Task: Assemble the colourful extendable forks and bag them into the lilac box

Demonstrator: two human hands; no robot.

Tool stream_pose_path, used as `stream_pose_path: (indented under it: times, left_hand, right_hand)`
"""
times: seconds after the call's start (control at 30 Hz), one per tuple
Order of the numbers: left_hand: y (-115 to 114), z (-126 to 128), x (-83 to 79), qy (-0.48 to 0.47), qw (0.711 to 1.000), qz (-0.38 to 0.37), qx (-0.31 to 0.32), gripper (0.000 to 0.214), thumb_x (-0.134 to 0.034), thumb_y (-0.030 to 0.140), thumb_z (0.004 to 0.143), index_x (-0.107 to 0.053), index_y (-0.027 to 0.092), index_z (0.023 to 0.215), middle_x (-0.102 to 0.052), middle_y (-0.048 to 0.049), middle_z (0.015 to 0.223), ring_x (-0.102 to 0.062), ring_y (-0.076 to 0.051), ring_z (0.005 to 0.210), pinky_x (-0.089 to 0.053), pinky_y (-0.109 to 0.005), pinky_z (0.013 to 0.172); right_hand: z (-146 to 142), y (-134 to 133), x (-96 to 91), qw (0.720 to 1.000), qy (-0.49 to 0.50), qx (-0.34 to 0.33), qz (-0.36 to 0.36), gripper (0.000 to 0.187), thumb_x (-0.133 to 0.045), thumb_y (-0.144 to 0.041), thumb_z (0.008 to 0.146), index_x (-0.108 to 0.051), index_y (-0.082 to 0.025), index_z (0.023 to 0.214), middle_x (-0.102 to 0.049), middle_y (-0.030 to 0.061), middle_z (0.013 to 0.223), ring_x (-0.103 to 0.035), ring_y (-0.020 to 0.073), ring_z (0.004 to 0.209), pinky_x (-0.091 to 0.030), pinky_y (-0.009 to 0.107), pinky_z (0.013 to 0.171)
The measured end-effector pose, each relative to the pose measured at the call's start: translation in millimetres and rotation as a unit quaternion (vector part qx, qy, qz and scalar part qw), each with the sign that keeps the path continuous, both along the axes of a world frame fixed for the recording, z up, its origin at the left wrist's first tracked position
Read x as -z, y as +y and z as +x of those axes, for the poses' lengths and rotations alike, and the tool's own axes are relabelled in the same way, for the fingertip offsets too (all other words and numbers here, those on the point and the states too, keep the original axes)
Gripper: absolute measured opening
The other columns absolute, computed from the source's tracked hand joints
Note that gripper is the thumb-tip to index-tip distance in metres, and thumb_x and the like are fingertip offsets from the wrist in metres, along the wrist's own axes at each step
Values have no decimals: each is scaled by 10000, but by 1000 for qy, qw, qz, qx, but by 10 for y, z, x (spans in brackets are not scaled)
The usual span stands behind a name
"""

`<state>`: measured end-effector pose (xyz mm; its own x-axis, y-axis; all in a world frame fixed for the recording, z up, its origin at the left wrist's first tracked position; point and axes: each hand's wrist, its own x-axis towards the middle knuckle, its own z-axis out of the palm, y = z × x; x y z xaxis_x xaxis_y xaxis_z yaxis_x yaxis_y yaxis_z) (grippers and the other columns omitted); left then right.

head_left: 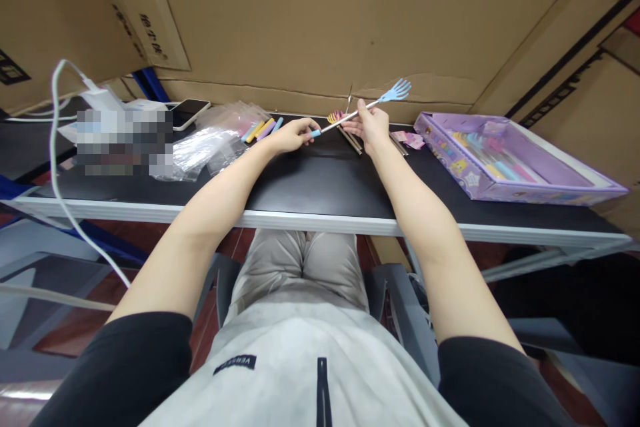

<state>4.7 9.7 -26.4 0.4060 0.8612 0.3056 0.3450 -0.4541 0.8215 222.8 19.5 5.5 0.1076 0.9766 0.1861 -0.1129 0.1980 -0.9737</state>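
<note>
A back scratcher [345,119] with a light blue claw head, metal rod and blue grip is held slantwise above the table. My left hand [295,135] is closed on its blue grip end. My right hand [371,125] pinches the rod below the claw, thumb on top. Beneath and behind my right hand lie loose metal rods [351,140] and yellow and pink claw heads [336,117], partly hidden. Left of my left hand rest several coloured grips [260,130] in blue, yellow and purple.
Clear plastic bags [200,140] and a phone [190,113] lie at the left, near a white cable [54,127]. At the right a purple box [530,193] holds several back scratchers [495,153]. Small pink packets [410,139] lie beside it. A cardboard wall [310,20] stands behind the table.
</note>
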Motion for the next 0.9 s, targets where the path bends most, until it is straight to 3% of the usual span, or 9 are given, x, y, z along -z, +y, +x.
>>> stream_pose_path:
  times: [0.4, 0.67, 0.9]
  left_hand:
    - [-189, 73, -133, -10, 998, -16, -53, 77, -692, 111, 921, -650, 174, 911, -609, 33, 658, -540, -100, 581, -469, -218, 635]
    - [-262, 84, -200, 4, 996, -4, -93, 123, -649, 116, 917, -631, 166, 806, -601, 26, 643, -483, -90, 536, -397, -221, 583]
    - [-304, 62, -230, 16, 993, 14, -114, 131, -644, 131, 920, -629, 168, 796, -577, 30, 646, -517, -106, 605, -459, -230, 707]
  right_hand:
    - [-28, -62, -4, 999, 24, -7, -34, 459, -782, -605, 917, -527, -225, 941, -723, 35, 772, -785, 183, 739, -651, 247, 624]
    - [-71, -171, -38, 998, 6, -25, -57, 442, -760, -591, 943, -524, -220, 902, -671, -11, 672, -736, 133, 607, -598, 186, 557]
    - [-108, -248, -73, 997, -23, -21, -76, 436, -704, -616, 977, -565, -208, 908, -623, -50, 563, -589, 77, 429, -516, 154, 468]
